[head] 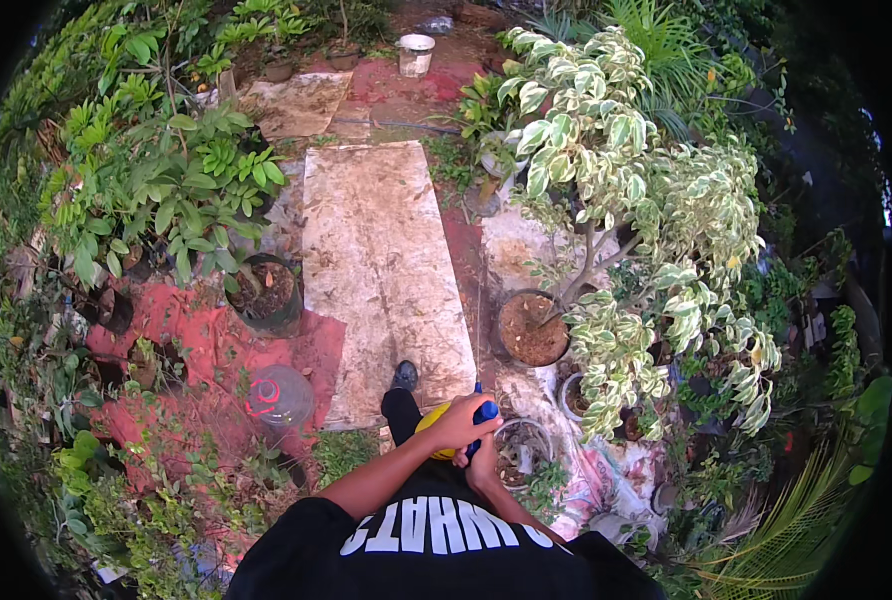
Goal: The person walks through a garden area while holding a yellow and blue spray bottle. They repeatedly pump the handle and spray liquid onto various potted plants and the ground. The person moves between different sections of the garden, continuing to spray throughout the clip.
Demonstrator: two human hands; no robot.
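In front of my body I hold a hand pump sprayer with a yellow tank and a blue top. My left hand lies across the upper part, its fingers by the blue knob. Lower down, my right hand is closed around the blue handle. The blue nozzle points forward, away from me. Ahead of it runs a thin pale line; whether it is water I cannot tell. My hands and forearm hide much of the tank.
A dirty pale mat covers the path, with one shoe on it. To the right stand a potted variegated shrub and a round container. At left are a potted plant and a clear plastic bottle. A white bucket stands farther off.
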